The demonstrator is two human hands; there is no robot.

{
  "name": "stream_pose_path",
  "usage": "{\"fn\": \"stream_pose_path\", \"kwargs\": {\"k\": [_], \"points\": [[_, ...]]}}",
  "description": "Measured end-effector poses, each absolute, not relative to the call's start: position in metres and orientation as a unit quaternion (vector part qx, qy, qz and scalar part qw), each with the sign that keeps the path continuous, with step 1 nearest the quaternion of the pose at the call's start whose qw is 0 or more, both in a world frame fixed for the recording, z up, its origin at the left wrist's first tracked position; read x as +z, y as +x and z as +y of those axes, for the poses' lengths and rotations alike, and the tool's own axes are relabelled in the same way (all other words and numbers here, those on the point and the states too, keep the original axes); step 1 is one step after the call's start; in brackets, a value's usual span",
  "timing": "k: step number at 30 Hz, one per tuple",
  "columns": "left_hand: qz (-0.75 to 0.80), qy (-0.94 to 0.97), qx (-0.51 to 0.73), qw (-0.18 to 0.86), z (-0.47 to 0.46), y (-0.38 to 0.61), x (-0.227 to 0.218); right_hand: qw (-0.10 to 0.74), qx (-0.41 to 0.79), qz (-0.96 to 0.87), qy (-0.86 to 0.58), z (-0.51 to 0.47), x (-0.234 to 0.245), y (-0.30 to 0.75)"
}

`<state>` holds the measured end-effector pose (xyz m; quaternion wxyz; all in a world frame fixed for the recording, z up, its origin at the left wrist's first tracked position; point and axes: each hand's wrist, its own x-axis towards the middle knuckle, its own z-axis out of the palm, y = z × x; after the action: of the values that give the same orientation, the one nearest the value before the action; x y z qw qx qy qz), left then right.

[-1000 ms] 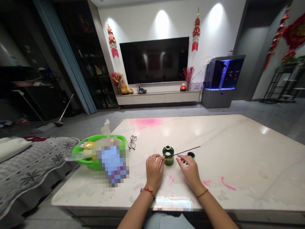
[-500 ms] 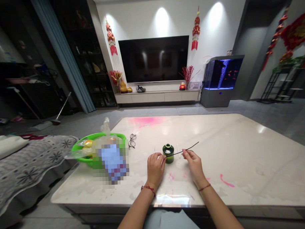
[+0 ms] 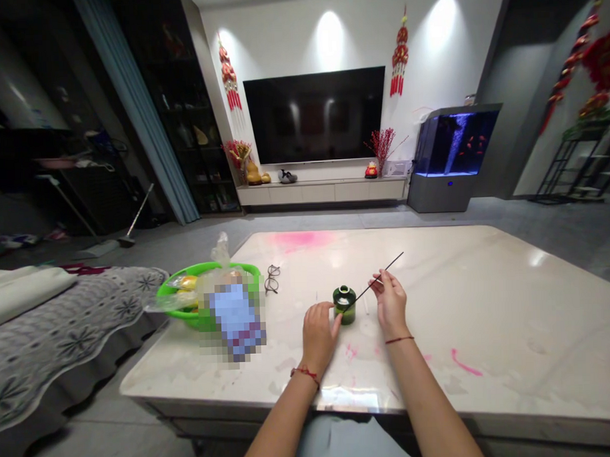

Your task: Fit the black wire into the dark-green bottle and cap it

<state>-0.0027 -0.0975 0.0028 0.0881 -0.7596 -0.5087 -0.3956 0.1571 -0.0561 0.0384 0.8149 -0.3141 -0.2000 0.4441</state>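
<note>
A small dark green glass bottle (image 3: 344, 307) with a pale-rimmed open neck stands upright on the table. My left hand (image 3: 319, 331) is at its left side, the thumb in front and the fingers reaching toward the back, gripping it. A thin black stick (image 3: 394, 263) is pinched between the thumb and fingers of my right hand (image 3: 390, 302), just right of the bottle. It slants up to the right, its lower end crossing in front of the bottle near my left thumb. Whether that end touches the glass I cannot tell.
The pale marble-look table (image 3: 467, 296) has pink stains. At its left stand a green basket (image 3: 191, 320) with bagged items, a blurred-out bluish object (image 3: 237, 317) and eyeglasses (image 3: 272, 280). Thin pale sticks (image 3: 366, 305) lie near the bottle. Beyond are a television and a fish tank.
My left hand has let go of the stick's end and moved to the bottle's side. My right hand has risen, tilting the stick more steeply. The view has shifted slightly left.
</note>
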Motion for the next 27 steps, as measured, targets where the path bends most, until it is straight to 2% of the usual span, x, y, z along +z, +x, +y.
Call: {"fn": "stream_pose_path", "kwargs": {"k": [11, 27], "points": [[-0.502, -0.762, -0.399, 0.092, -0.096, -0.002, 0.000, 0.847, 0.431, -0.135, -0.281, -0.045, 0.046, 0.175], [-0.509, -0.766, -0.381, 0.095, -0.099, -0.001, 0.005, 0.847, 0.339, -0.225, -0.342, -0.038, 0.073, 0.149]]}}
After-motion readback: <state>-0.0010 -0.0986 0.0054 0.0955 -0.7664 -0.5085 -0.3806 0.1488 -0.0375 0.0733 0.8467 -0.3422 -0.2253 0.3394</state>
